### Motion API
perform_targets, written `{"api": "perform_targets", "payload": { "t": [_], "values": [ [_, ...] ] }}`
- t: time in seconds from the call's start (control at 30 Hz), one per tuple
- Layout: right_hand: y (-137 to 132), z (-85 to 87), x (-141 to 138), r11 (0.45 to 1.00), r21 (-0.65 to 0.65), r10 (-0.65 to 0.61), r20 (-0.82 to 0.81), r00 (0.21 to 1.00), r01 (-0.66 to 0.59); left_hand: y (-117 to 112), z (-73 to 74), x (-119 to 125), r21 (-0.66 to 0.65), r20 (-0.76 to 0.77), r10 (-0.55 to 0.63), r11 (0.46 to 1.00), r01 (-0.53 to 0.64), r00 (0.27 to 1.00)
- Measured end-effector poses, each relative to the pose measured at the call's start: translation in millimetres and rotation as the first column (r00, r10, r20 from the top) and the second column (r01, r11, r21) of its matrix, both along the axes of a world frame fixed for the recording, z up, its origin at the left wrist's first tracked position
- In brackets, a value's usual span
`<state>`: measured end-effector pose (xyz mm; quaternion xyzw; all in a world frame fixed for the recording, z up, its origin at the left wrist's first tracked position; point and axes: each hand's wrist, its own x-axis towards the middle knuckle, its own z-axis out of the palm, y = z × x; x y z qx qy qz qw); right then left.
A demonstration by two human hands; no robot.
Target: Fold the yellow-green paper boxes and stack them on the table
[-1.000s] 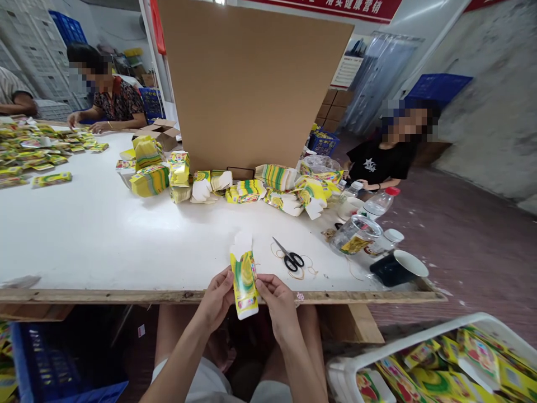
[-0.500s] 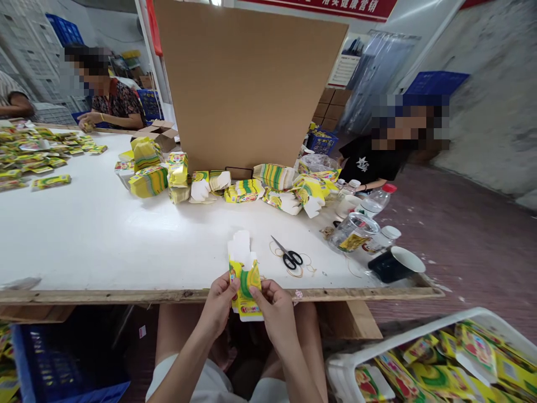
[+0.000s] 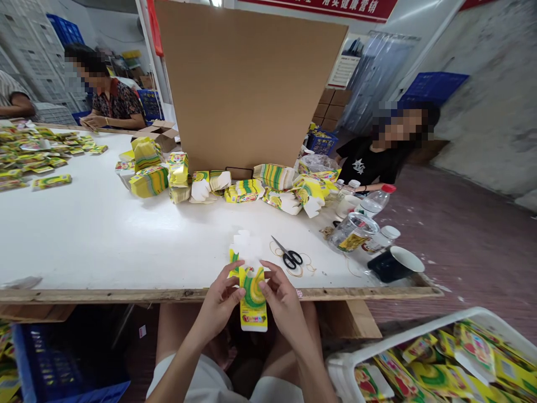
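I hold a small yellow and green carton (image 3: 252, 296) over the near edge of the white table (image 3: 104, 235). Its white top flaps stand open above my fingers. My left hand (image 3: 220, 302) pinches the carton's left side. My right hand (image 3: 285, 302) grips its right side, fingers curled on it. The carton's sides have spread into a box shape.
Black scissors (image 3: 289, 258) and rubber bands lie just beyond my hands. Stacks of flat cartons (image 3: 149, 180) line the table before a tall cardboard sheet (image 3: 247, 84). Bottles, a jar (image 3: 352, 232) and a black cup (image 3: 394, 263) stand right. A white bin (image 3: 440, 364) holds cartons. Other people sit around.
The flat carton has been opened out between my hands, and its top flaps have spread. My hands have dropped slightly toward me.
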<state>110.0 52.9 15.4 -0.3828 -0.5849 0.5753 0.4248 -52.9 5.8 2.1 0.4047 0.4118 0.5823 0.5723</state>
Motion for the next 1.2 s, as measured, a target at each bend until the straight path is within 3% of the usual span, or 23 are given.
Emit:
{"api": "perform_targets", "payload": {
  "t": [0.13,0.37,0.47,0.53,0.67,0.87,1.0,1.2],
  "values": [
    [9.6,7.5,8.7,0.997,0.026,0.069,0.035,0.997,-0.07,-2.8,3.6,-0.8,0.013,0.106,-0.139,0.99,0.139,0.985],
    [10.5,5.1,7.3,0.994,0.076,-0.08,0.029,0.996,0.077,-4.8,0.9,2.9,-0.014,0.152,-0.147,0.988,0.151,0.977],
    [10.0,8.5,10.5,0.978,0.16,-0.145,0.056,0.988,0.134,-1.9,1.9,2.0,-0.01,0.051,-0.136,0.991,0.136,0.989],
    [10.0,11.8,14.0,0.975,0.202,-0.117,0.089,0.989,0.097,-0.5,3.1,1.8,-0.008,-0.06,-0.088,0.996,0.087,0.994],
    [8.8,13.3,15.5,0.998,0.045,0.032,0.213,0.977,-0.042,-0.8,1.0,4.6,0.052,-0.218,0.012,0.999,-0.001,0.976],
    [4.8,9.2,6.9,0.991,0.135,-0.046,0.448,0.893,-0.017,-4.3,-1.5,5.7,-0.013,-0.053,-0.088,0.996,0.087,0.995],
    [0.5,10.8,6.2,0.995,0.102,-0.023,0.413,0.911,-0.022,-3.9,6.6,2.4,-0.029,0.067,-0.119,0.992,0.121,0.991],
    [-6.6,13.3,19.3,0.966,0.206,-0.209,0.272,0.939,0.156,-2.7,15.3,27.9,0.006,0.101,-0.163,0.987,0.163,0.981]
  ]
}}
